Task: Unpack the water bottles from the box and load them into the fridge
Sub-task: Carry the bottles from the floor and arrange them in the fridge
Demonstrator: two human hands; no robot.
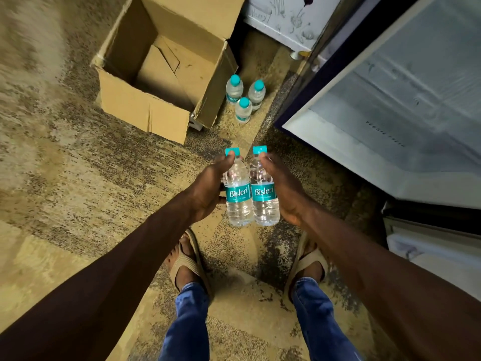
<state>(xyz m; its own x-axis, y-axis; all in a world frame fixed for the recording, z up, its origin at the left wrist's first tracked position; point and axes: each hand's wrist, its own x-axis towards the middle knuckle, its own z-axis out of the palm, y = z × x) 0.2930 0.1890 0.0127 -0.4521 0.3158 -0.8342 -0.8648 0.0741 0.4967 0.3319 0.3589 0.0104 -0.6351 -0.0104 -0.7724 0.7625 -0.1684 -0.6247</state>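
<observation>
My left hand (208, 186) grips a clear water bottle (238, 201) with a teal cap and teal label. My right hand (285, 188) grips a second such bottle (264, 201). The two bottles touch side by side above the floor, caps pointing away from me. Three more bottles (243, 99) stand upright on the floor between the cardboard box (145, 108) and the fridge. The box lies open at the upper left and looks empty inside. The open fridge (390, 121) fills the right side, with a pale tray at its bottom.
My feet in sandals (186, 264) stand on the speckled stone floor (78, 165) just below the held bottles. A white cabinet or appliance (283, 19) with scribbles stands at the back, behind the standing bottles. The fridge's dark door edge (312, 82) runs diagonally beside them.
</observation>
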